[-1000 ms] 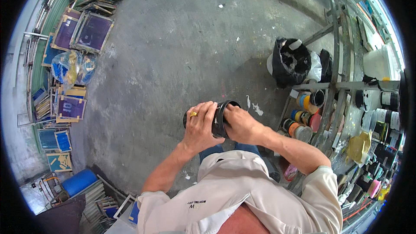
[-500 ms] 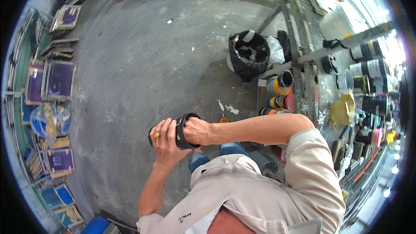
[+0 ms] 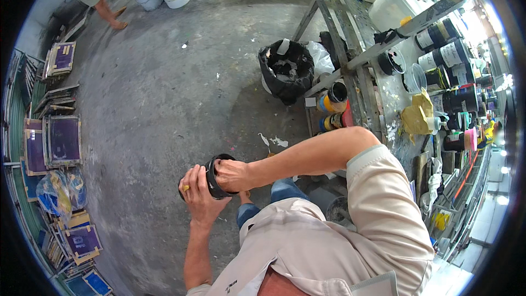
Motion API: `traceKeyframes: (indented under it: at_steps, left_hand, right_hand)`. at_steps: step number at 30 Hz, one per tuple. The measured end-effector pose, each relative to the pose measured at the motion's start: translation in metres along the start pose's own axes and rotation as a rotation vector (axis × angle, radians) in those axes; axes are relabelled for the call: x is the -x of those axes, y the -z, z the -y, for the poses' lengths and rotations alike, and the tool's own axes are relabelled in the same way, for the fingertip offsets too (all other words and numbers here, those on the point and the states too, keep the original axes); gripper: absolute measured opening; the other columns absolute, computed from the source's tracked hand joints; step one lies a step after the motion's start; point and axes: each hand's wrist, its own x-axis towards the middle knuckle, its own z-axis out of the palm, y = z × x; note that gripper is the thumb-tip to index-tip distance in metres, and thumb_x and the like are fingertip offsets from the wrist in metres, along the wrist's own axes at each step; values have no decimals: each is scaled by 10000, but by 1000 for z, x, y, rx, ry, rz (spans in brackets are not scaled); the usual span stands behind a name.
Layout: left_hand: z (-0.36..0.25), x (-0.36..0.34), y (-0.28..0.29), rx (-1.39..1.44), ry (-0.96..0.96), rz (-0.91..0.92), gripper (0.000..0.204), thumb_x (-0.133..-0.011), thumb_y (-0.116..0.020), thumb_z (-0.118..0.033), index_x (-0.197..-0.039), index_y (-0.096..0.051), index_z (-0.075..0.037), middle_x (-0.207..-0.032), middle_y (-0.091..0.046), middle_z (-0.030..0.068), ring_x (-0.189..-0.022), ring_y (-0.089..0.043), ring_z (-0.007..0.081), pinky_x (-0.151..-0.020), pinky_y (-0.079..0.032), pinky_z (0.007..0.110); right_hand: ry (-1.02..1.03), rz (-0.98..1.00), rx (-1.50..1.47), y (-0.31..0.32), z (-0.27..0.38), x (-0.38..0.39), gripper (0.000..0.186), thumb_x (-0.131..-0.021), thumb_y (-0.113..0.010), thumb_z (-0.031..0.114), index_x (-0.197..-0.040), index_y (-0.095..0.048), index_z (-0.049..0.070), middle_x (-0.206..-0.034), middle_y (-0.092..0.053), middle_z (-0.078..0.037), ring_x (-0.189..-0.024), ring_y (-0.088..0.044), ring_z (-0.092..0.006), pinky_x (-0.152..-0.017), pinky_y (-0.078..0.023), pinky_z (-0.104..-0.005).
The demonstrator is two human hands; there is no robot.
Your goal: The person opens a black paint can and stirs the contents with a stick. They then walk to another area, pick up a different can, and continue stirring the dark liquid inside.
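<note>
"Tub (image 3: 211, 178) in the air: where exactly, and how does it lie?"

"In front of the person's waist, a little to the left, above the concrete floor (image 3: 148, 104). It's black and round, tipped over rather than upright. The long axis runs mostly left to right, with the base out at the left and the mouth turned to the right."

"Which hand is nearer?"

"Both are touching it, from different ends. The left hand (image 3: 201, 198), the one with the yellow ring (image 3: 186, 188), is wrapped round the outside, its fingers over the far side and its thumb close under the rim. That grip is curled firmly on the wall."

"And the other?"

"The right hand (image 3: 233, 175) comes in from the right, through the mouth, more or less along the tub's axis. The forearm lies nearly in line with it (so the mouth faces the incoming wrist, which is the relation that counts)."

"Is that grip pinching something?"

"I can't tell. The fingertips are inside, hidden by the rim and the hand's own back. They could be spread or pressed together."

"Anything crowding it?"

"Not closely. The bench (image 3: 392, 111) with its pots (image 3: 449, 55) is well to the right, past the right elbow, and the black bin liner (image 3: 268, 82) stands farther forward, also to the right."
</note>
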Motion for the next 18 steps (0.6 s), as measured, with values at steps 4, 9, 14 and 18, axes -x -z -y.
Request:
traceKeyframes:
  at_steps: [4,9,14,18]
  left_hand:
    - [-2,3,-8,32,2,-2,1068,-541,-961,-413,-1400,-419,-80,-1343,-518,148,-1269,-503,338,-1059,-363,552]
    - [-2,14,-20,109,1,85,1125,-502,-971,-498,-1397,-431,-84,-1363,-510,155,-1273,-498,337,-1050,-351,562]
    - [-8,17,-29,87,-31,119,1152,-503,-970,-490,-1417,-405,-75,-1342,-525,149,-1277,-502,346,-1059,-338,555]
    - [-9,11,-28,78,-44,112,1147,-514,-971,-463,-1421,-391,-70,-1331,-531,146,-1274,-509,342,-1064,-334,545]
  right_hand:
    - [-97,-72,-139,-10,2,6,114,-696,-718,202,-717,-730,91,-799,-703,-92,-847,-688,-267,-770,-534,-398]
    - [-215,-116,-376,-38,13,12,220,-684,-722,156,-871,-706,40,-895,-704,-111,-864,-692,-285,-754,-550,-398]
    - [-199,-52,-224,-80,23,11,261,-759,-709,218,-998,-734,113,-1040,-709,-42,-1025,-672,-226,-857,-519,-381]
    - [-167,-72,-127,-92,25,5,465,-780,-706,244,-1231,-665,137,-1291,-637,-56,-1256,-566,-222,-1027,-454,-391]
